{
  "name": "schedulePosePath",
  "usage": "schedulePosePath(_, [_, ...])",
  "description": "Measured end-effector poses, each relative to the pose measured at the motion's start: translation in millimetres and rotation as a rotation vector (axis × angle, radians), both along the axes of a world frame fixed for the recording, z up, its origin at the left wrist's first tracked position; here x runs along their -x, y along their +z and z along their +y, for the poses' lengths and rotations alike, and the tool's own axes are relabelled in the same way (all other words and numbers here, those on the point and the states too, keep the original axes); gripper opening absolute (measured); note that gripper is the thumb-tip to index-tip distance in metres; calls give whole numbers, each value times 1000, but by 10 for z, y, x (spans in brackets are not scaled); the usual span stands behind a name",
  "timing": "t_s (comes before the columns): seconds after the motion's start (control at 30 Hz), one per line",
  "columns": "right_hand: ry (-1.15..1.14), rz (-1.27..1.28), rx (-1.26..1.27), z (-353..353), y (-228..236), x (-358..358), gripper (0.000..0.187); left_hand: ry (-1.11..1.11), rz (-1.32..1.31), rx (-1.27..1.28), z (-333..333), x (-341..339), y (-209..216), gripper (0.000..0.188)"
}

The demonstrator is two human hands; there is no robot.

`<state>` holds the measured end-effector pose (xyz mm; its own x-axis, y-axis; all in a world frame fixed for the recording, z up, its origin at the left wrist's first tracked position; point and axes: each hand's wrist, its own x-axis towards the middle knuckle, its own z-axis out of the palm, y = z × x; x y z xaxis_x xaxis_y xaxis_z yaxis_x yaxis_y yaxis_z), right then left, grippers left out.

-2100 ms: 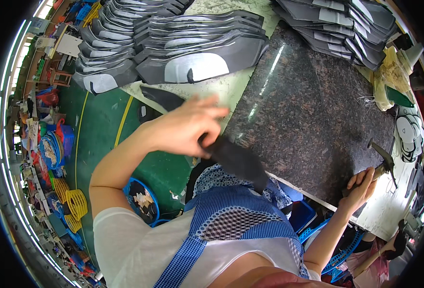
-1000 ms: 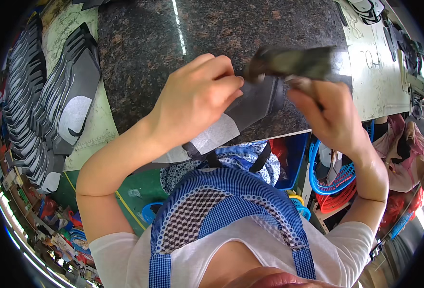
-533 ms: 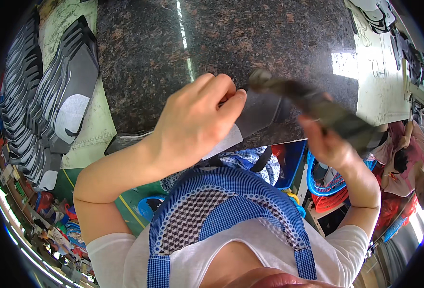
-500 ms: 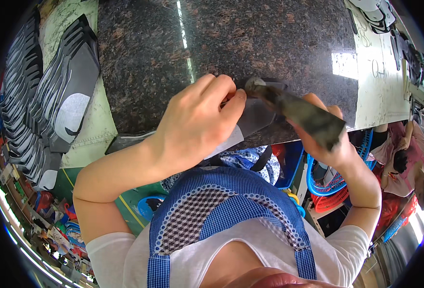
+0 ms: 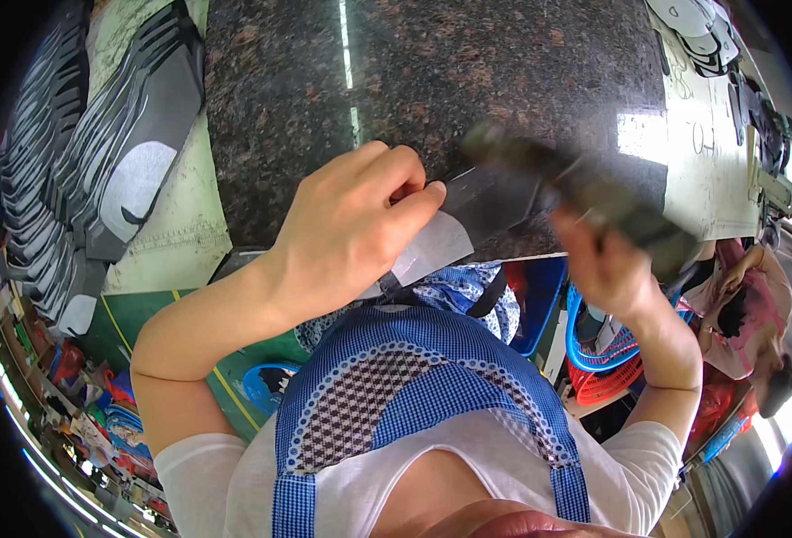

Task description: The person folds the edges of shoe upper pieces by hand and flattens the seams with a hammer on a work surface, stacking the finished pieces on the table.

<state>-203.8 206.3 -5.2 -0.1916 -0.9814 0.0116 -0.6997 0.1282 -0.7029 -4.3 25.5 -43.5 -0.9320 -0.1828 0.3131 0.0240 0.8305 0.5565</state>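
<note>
My left hand (image 5: 351, 220) is closed in a pinch on the edge of a dark, flat cut piece (image 5: 494, 202) with a light grey patch (image 5: 436, 247) near its front end. That piece lies at the front edge of a speckled stone slab (image 5: 432, 63), partly hidden under my fingers. In my right hand (image 5: 606, 269) is a hammer (image 5: 584, 184), smeared by motion. Its head hovers over the slab, just beyond the piece and to the right of my left fingertips.
Overlapping rows of similar dark pieces with grey patches (image 5: 145, 134) lie on the left. More cut pieces (image 5: 701, 31) sit at the far right. Below the slab's right front are a blue bin (image 5: 548, 305) and a red basket (image 5: 606, 381). Another person (image 5: 741, 305) is at right.
The hammer has shifted away from my left fingertips and is more blurred. My left hand has moved slightly left and nearer, and more of the dark piece and its grey patch shows.
</note>
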Motion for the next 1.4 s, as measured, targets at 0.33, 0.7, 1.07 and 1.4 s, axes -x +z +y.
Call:
schedulePosePath(0.33, [102, 150, 89, -15, -82, -47, 14, 17, -23, -148, -39, -168, -16, 18])
schedulePosePath(0.7, [40, 226, 203, -52, -251, 148, 16, 64, -149, -131, -321, 279, 67, 17])
schedulePosePath(1.07, [-62, 18, 28, -300, -63, 57, 12, 57, 96, 229, -115, 20, -77, 18])
schedulePosePath(1.4, [-146, -133, 47, -397, -195, -176, 13, -62, 0, -19, -393, -227, -10, 16])
